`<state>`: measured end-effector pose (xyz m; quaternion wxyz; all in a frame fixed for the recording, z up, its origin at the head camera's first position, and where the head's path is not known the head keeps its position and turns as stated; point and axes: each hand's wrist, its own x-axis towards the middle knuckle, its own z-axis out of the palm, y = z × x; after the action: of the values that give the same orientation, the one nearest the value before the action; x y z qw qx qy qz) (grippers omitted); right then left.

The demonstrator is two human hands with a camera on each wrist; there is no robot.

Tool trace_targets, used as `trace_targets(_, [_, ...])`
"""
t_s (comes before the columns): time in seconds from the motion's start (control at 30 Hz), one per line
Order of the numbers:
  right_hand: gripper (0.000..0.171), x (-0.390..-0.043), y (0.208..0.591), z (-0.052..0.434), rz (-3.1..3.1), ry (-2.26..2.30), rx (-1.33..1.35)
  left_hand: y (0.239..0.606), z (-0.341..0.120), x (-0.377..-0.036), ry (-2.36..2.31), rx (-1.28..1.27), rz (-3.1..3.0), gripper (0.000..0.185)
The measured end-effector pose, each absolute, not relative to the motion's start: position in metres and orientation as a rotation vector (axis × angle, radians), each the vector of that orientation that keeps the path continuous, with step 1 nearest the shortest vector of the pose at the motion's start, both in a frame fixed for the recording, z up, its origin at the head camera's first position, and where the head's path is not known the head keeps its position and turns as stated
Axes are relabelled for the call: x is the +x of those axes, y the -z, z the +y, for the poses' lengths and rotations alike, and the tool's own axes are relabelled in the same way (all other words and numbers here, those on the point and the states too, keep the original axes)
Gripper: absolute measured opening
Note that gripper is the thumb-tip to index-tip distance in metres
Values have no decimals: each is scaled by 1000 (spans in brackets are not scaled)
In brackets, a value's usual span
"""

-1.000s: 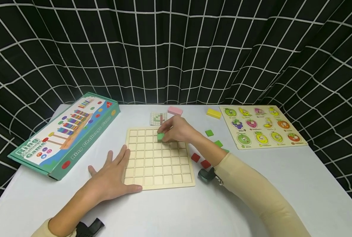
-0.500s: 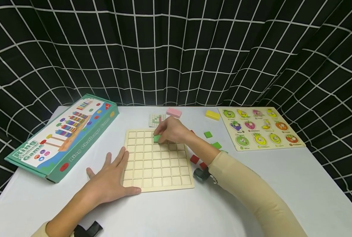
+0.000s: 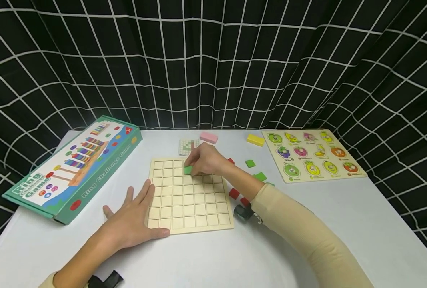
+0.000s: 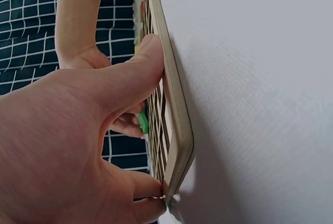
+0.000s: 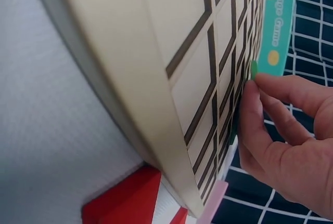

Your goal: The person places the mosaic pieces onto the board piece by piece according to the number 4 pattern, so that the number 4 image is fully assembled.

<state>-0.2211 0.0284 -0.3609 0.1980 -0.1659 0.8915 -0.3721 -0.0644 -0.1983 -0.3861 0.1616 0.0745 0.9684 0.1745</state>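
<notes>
A square wooden grid board (image 3: 189, 199) lies flat in front of me. My right hand (image 3: 208, 161) pinches a small green square tile (image 3: 187, 170) between thumb and fingertips, right at the board's surface near its far edge. In the right wrist view the tile (image 5: 254, 69) shows edge-on at the fingertips, and a darker green piece (image 5: 234, 129) shows beneath the fingers. My left hand (image 3: 127, 222) rests at the board's left near corner with its fingers spread. Its thumb (image 4: 143, 63) lies on the near edge and the other fingers reach along the left side.
Loose red tiles (image 3: 234, 193) and green tiles (image 3: 260, 177) lie right of the board. A small printed pattern card (image 3: 186, 147), a pink block (image 3: 208, 137) and a yellow block (image 3: 255, 140) stand behind. A game box (image 3: 80, 168) is at left, a fruit puzzle board (image 3: 312, 156) at right.
My right hand has shifted slightly left with the green tile, staying at the board's far rows. The left hand keeps its place on the corner; the whole view has drifted a little.
</notes>
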Motion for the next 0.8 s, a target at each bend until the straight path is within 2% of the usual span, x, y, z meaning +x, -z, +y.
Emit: trace_targets(0.8, [28,-225,363,23,2556,944,-492,386,-198,-64,-477,185,2772,137])
